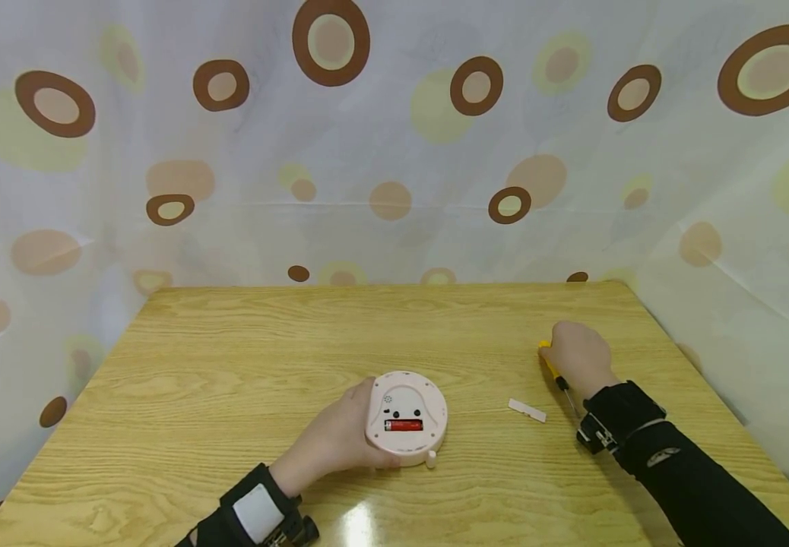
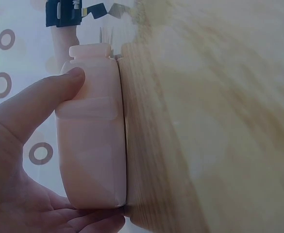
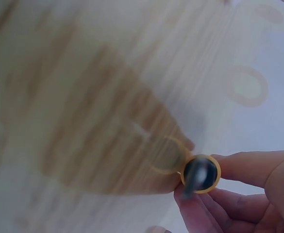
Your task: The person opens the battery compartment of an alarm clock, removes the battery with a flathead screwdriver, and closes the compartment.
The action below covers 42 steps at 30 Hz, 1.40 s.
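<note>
A round pale pink alarm clock (image 1: 404, 452) lies on the table with its back facing up. Its battery compartment is uncovered and a red battery (image 1: 404, 425) sits in it. My left hand (image 1: 346, 433) grips the clock from the left; the left wrist view shows the thumb (image 2: 59, 90) against its side wall. Over at the right, my right hand (image 1: 579, 355) holds a screwdriver (image 1: 550, 366) by its yellow and black handle, with the metal shaft pointing back towards the wrist. Between the hands lies a small pale strip, the battery cover (image 1: 527, 410).
The wooden table (image 1: 264, 342) extends to a patterned cloth (image 1: 394, 144) at the back and both sides. Black straps with cameras (image 1: 623, 414) are on both wrists.
</note>
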{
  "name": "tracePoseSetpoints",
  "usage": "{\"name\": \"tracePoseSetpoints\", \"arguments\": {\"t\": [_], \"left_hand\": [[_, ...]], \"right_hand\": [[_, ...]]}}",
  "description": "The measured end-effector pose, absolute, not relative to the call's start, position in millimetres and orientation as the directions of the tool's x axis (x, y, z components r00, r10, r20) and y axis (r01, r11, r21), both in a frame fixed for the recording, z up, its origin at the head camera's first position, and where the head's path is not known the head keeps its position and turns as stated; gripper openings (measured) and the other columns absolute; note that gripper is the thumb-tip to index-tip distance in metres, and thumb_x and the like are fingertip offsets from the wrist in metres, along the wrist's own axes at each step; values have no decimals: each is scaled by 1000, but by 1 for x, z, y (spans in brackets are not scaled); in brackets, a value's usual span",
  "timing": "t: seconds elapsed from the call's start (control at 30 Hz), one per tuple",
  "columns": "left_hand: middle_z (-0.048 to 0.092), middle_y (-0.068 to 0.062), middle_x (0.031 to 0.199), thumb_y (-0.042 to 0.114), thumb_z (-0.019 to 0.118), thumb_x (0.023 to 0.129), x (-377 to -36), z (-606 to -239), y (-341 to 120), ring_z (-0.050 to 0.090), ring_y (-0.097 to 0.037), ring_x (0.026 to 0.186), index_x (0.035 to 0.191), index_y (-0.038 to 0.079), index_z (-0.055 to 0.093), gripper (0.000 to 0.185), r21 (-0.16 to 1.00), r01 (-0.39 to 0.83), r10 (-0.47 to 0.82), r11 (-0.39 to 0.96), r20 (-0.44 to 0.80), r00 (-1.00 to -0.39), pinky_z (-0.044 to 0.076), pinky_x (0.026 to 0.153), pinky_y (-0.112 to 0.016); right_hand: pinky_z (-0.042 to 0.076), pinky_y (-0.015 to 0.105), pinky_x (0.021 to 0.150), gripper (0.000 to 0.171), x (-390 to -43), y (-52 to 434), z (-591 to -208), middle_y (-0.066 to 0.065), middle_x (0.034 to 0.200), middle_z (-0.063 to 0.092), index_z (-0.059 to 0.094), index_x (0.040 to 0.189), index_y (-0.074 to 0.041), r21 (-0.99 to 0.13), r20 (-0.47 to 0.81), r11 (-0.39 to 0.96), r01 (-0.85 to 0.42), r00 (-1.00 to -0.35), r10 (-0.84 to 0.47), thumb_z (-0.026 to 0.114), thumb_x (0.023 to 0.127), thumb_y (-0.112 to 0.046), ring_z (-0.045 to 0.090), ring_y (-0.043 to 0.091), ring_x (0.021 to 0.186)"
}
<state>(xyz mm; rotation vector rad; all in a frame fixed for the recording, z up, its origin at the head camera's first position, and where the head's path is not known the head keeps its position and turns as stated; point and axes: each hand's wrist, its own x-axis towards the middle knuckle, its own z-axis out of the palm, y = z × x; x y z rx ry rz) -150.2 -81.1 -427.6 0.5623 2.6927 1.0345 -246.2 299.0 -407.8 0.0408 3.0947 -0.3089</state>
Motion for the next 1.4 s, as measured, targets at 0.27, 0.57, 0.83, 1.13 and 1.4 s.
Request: {"name": "tracePoseSetpoints", "arguments": {"t": [0.27, 0.57, 0.83, 1.13, 1.4], "left_hand": [[54, -28, 152, 36, 101, 67, -150, -427, -82, 58, -40, 137, 160, -5, 35, 122, 688, 272, 420, 673, -53, -906, 50, 114, -58], [55, -26, 149, 37, 101, 67, -150, -426, -82, 59, -39, 135, 159, -5, 36, 120, 685, 274, 421, 675, -54, -905, 51, 113, -57], [56, -29, 148, 35, 102, 67, -150, -426, -82, 60, -42, 134, 158, -8, 34, 122, 682, 276, 419, 677, -49, -906, 51, 113, -58], [54, -30, 150, 36, 101, 67, -149, -425, -81, 59, -42, 135, 159, -8, 33, 123, 685, 265, 417, 679, -62, -907, 51, 113, -58], [58, -25, 146, 36, 102, 66, -150, -427, -82, 60, -38, 134, 157, -5, 37, 119, 691, 281, 427, 666, -45, -903, 52, 112, -57]], "right_hand": [[27, 26, 50, 46, -245, 297, -405, -2, 58, 33, 47, 61, -15, -182, -49, 983, 31, -999, 22, 69, 101, -19, 39, 16, 51], [27, 26, 49, 46, -242, 297, -406, -1, 58, 35, 49, 61, -13, -155, -31, 988, -2, -1000, -7, 70, 101, -18, 41, 18, 51], [28, 25, 50, 48, -238, 301, -408, -2, 56, 35, 47, 60, -14, -153, -12, 988, -26, -1000, -28, 71, 101, -20, 41, 17, 50], [34, 29, 48, 35, -228, 299, -402, 7, 59, 53, 63, 69, -4, -139, 98, 985, -105, -991, -92, 71, 100, -17, 45, 18, 51], [48, 31, 54, 19, -211, 271, -386, 11, 85, 74, 78, 104, -1, -59, 224, 976, -210, -956, -192, 78, 96, -18, 61, 18, 64]]}}
